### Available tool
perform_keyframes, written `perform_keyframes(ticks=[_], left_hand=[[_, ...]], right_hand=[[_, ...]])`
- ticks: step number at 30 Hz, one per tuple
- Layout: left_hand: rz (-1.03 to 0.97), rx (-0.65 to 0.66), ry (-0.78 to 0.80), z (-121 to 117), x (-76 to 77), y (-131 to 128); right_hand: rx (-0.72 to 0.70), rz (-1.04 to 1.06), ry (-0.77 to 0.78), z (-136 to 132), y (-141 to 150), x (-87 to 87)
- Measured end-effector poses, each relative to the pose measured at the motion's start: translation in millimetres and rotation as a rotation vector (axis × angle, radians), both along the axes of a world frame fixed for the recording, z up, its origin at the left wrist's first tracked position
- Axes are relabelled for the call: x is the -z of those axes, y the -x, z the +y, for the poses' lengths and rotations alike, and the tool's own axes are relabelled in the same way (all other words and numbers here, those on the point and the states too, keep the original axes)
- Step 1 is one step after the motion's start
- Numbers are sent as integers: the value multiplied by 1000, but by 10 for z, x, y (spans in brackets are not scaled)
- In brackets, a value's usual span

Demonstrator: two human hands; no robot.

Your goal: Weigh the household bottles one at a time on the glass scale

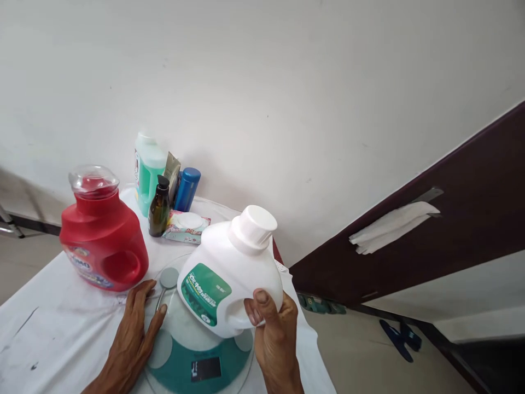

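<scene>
My right hand (274, 334) grips the handle of a white detergent bottle (246, 268) with a green label and a white screw cap. The bottle is tilted over a round glass scale (233, 366) that has a teal front part and a dark display. Whether its base touches the glass I cannot tell. At the scale's left edge rests my left hand (133, 334), fingers apart and holding nothing. Just beyond those fingers stands a red detergent bottle (98, 219) with a clear cap.
A white cloth (49, 317) covers the table. Behind stand a green liquid bottle (150, 169), a brown pump bottle (159, 210), a blue bottle (188, 189) and a wipes pack (186, 225). A dark door (463, 175) with cloth on its handle (394, 227) is at right.
</scene>
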State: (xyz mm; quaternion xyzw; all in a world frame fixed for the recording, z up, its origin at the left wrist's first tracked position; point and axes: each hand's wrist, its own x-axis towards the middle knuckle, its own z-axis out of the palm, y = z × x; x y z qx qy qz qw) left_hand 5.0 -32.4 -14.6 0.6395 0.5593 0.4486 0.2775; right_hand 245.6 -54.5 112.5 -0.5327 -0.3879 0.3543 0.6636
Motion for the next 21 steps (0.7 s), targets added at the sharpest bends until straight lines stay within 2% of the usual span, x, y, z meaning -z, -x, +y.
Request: perform_keyframes(ticks=[3, 7, 11, 13, 16, 21], left_hand=[[-13, -8, 16, -13, 17, -10], [-19, -8, 28, -39, 13, -33], [30, 16, 33, -31, 33, -22], [43, 18, 38, -22, 49, -12], [35, 12, 40, -23, 46, -18], [-28, -35, 115, -52, -75, -83]], right_hand=[[90, 81, -38, 111, -63, -88], [258, 120, -128, 333, -309, -301], [395, 45, -254, 799, -636, -404], [445, -30, -253, 1108, -793, -348], [544, -121, -176, 1561, -986, -171], [690, -141, -84, 2103, -1185, 84]])
